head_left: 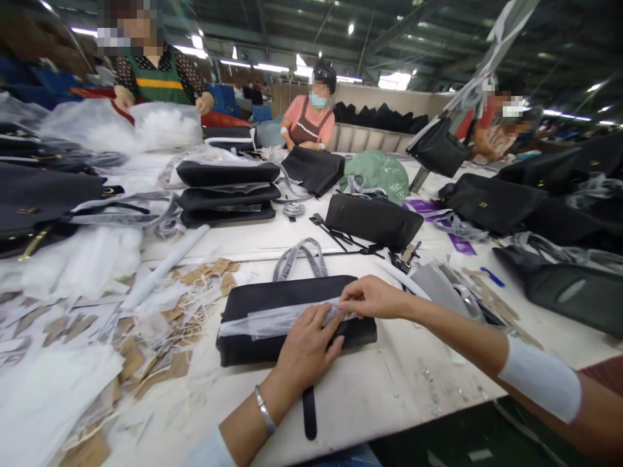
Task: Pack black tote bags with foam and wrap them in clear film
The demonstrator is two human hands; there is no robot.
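Note:
A black handbag (287, 290) lies on its side on the white table before me, its wrapped handles (304, 256) pointing away. Across the bag runs a strip of thin white wrapping (272, 322). My left hand (311, 340) rests flat on the strip and the bag, fingers stretched towards the right. Just beyond its fingertips, my right hand (372, 298) pinches the right end of the wrapping between thumb and fingers. From under the bag a black strap end (309, 415) sticks out towards me.
Paper tags with strings (189, 318) and white sheets (63, 395) cover the left side. Stacked black bags (228, 188) and another black bag (372, 220) stand behind. More bags (491, 201) lie at right. Several people, including one in a brown apron (309, 120), work across the table.

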